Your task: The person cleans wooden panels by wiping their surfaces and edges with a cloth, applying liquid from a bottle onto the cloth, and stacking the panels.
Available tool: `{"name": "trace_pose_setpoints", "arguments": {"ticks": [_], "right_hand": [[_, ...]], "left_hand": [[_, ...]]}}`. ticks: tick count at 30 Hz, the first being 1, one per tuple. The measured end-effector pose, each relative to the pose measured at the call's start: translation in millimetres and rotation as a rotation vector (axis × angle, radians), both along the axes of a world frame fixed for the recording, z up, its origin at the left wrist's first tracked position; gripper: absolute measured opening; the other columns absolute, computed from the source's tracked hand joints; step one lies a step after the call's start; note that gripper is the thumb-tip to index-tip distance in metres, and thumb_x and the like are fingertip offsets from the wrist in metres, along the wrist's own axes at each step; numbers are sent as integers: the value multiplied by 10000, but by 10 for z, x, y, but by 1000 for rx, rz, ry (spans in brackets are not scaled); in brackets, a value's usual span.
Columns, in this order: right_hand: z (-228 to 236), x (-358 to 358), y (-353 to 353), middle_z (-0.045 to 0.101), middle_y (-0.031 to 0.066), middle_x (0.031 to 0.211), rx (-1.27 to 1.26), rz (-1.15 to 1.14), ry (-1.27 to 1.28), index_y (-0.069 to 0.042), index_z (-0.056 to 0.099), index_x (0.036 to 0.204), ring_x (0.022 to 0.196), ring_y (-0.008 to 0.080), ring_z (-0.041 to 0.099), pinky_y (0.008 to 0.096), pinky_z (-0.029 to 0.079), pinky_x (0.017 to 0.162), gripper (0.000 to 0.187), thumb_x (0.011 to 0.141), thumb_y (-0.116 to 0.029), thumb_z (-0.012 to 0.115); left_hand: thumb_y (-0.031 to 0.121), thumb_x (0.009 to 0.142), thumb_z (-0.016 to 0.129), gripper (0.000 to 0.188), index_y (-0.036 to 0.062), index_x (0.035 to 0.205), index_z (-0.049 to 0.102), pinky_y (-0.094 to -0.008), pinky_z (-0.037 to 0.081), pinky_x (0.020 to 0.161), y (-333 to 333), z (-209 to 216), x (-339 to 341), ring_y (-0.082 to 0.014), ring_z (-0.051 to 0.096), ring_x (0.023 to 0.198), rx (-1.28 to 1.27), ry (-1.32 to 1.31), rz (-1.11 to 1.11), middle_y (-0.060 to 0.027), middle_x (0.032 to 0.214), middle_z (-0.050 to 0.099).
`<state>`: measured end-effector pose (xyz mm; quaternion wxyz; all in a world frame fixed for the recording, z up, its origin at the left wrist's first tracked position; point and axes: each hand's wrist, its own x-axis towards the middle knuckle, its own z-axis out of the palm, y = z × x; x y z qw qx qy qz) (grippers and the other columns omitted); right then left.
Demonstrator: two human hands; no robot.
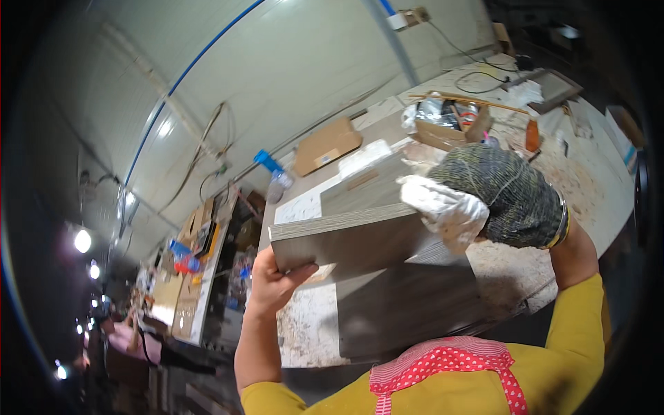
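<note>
A grey wood-grain board [346, 242] is raised and tilted above the table, its long edge turned up. My bare left hand [273, 280] grips its left end, thumb against the near face and fingers partly hidden behind. On my right hand [498, 194] is a dark grey knit glove. It is closed around a bunched white cloth [446, 211], which lies against the board's right end. Beneath, a dark grey panel [408, 311] rests flat near the table's front edge. Another grey panel [366, 185] lies behind the raised board.
On the white, stained worktable [304, 325] stand an open cardboard box of odds and ends [443, 135], an orange bottle [532, 136] and a blue-topped bottle [271, 164]. A flat cardboard piece [328, 146] is by the wall. Far left, a person in pink [126, 337] is beside another cluttered bench.
</note>
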<state>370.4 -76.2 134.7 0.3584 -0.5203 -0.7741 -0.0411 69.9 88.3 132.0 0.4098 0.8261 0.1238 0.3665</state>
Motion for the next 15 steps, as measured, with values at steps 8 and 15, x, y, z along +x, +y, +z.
{"name": "trace_pose_setpoints", "arguments": {"ticks": [8, 15], "right_hand": [[-198, -720, 143, 585, 118, 1052, 119, 56, -267, -105, 557, 1144, 985, 298, 553, 399, 416, 886, 543, 633, -161, 733], [-52, -1224, 447, 520, 127, 1193, 69, 281, -105, -93, 512, 1208, 1096, 293, 504, 408, 384, 933, 560, 683, -201, 673]], "left_hand": [[-96, 736, 629, 245, -13, 963, 594, -295, 470, 816, 57, -289, -517, -175, 581, 946, -92, 43, -40, -108, 998, 624], [-97, 744, 590, 171, -9, 891, 590, -301, 477, 810, -40, -524, -706, -178, 595, 904, -225, -158, 127, -114, 952, 638]]}}
